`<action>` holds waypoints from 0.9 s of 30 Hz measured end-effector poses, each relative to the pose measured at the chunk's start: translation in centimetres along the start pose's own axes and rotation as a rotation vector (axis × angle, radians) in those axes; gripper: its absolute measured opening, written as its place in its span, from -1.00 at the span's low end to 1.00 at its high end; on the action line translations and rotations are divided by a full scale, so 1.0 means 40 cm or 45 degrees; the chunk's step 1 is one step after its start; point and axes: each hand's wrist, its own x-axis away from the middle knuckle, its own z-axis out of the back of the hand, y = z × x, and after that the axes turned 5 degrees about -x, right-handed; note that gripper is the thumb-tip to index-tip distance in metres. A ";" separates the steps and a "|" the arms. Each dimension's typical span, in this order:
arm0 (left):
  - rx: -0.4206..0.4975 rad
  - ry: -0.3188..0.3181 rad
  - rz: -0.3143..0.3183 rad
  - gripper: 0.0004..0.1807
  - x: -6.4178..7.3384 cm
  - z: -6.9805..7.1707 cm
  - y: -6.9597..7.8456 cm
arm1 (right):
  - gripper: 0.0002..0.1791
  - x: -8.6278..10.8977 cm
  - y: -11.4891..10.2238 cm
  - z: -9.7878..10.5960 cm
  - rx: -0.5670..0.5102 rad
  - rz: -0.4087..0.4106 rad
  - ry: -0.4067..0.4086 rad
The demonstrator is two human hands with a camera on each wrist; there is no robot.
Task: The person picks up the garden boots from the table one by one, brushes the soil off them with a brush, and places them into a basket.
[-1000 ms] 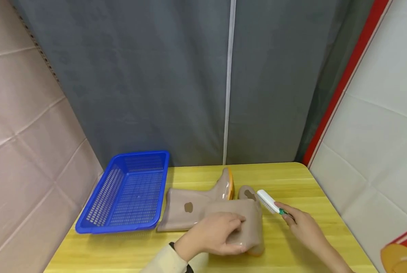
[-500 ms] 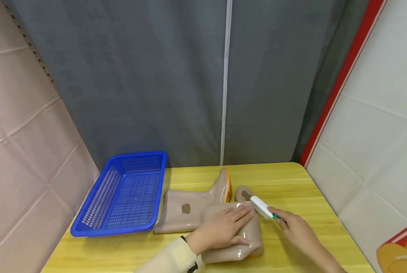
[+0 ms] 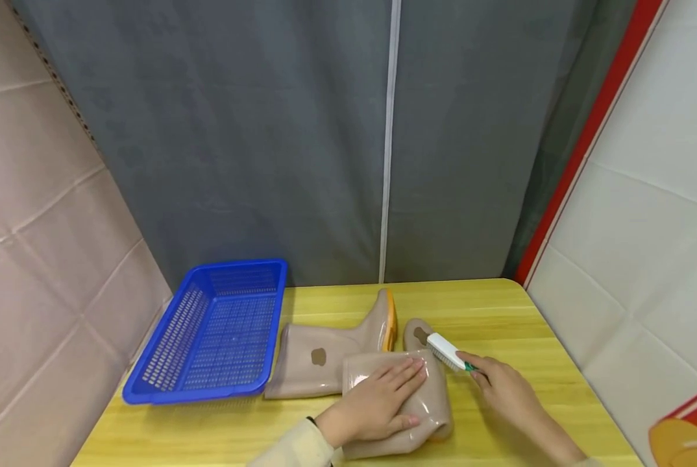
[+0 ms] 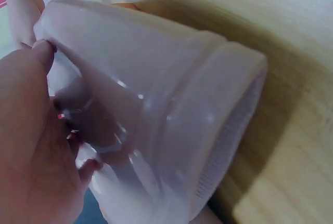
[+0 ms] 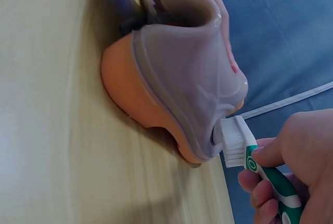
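My left hand lies with straight fingers on the shaft of a glossy taupe rain boot. The boot lies on its side, its shaft toward me. An orange sole shows in the right wrist view. My right hand grips a white and green scrubbing brush by its handle. White bristles meet the boot's toe, beside a brown patch. A matching boot lies behind and to the left, bearing another brown spot.
On the left of the wooden table stands a blue perforated plastic basket. A grey curtain hangs along the back edge. Pale sheets flank both sides.
My left hand has flattened from a curled hold onto the boot's shaft. My right hand has brought the brush leftward onto the boot's toe.
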 end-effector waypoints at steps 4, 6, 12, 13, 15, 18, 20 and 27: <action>0.011 -0.020 0.020 -0.22 0.008 0.005 -0.002 | -0.54 -0.015 0.000 0.003 0.037 0.060 0.059; 0.025 -0.023 0.025 -0.22 0.011 0.005 -0.002 | -0.54 -0.023 -0.001 0.001 0.070 0.096 0.098; 0.056 -0.016 0.043 -0.22 0.008 -0.001 0.003 | -0.53 -0.050 -0.008 -0.023 0.146 0.235 0.182; 0.068 -0.018 0.051 -0.22 0.007 -0.003 0.005 | -0.54 -0.054 -0.007 -0.029 0.151 0.255 0.181; 0.094 -0.015 0.070 -0.22 0.006 -0.007 0.010 | -0.55 -0.061 -0.004 -0.041 0.165 0.275 0.176; 0.140 0.015 0.113 -0.21 0.009 -0.015 0.019 | -0.56 -0.073 0.004 -0.048 0.194 0.272 0.196; 0.162 0.050 0.149 -0.20 0.012 -0.020 0.024 | -0.56 -0.079 0.012 -0.048 0.203 0.254 0.216; 0.165 0.228 0.315 -0.20 0.029 -0.025 0.051 | -0.56 -0.085 0.041 -0.021 0.200 0.209 0.210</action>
